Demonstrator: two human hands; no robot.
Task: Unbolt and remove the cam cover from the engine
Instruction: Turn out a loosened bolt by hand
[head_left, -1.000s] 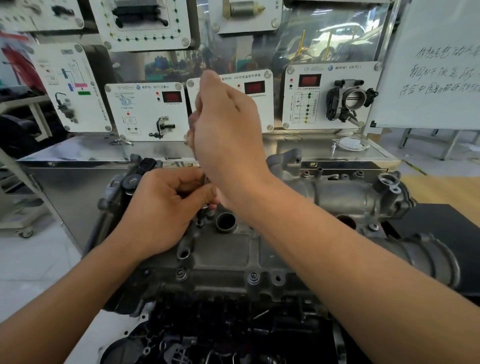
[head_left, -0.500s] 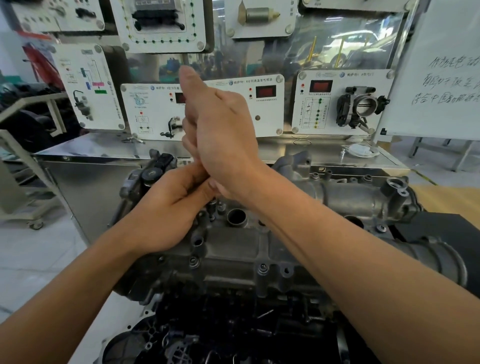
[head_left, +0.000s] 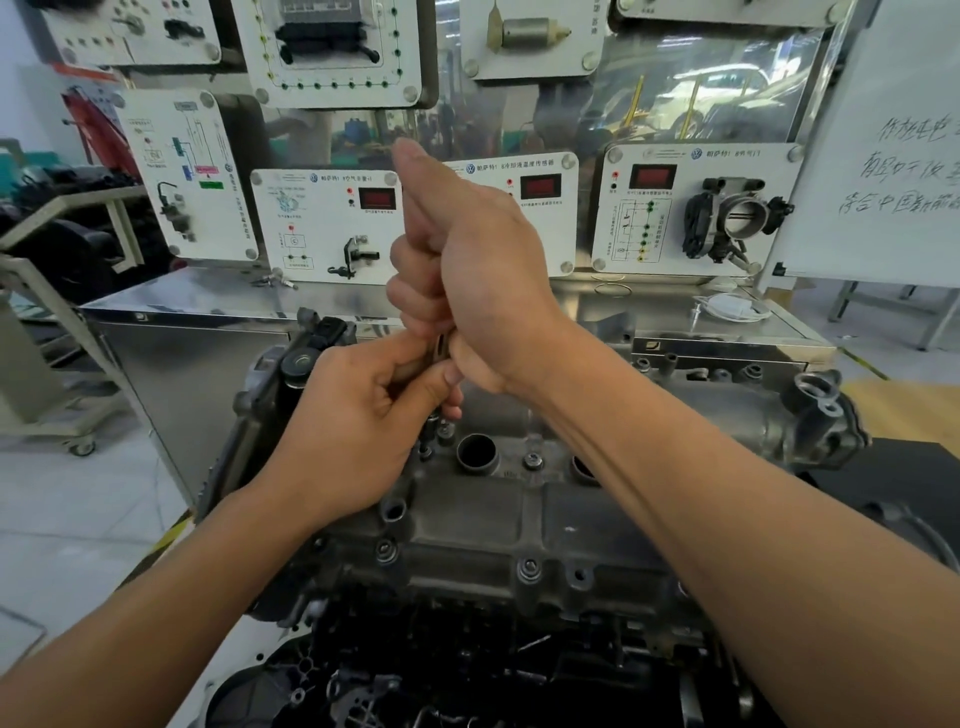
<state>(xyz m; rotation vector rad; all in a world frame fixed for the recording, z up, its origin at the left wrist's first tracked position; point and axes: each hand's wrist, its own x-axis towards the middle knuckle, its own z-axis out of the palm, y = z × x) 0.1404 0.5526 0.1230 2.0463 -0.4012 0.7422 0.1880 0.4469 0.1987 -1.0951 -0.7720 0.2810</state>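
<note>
Still | L hand, R hand grip tool | R thumb higher

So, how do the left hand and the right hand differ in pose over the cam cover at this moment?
The right hand sits above the left hand in the picture. The right hand stands upright as a fist, one digit pointing up; the left hand's fingers curl sideways. The right forearm crosses the cam cover; the left forearm comes from the lower left. Both grip a slim metal tool, mostly hidden.
</note>
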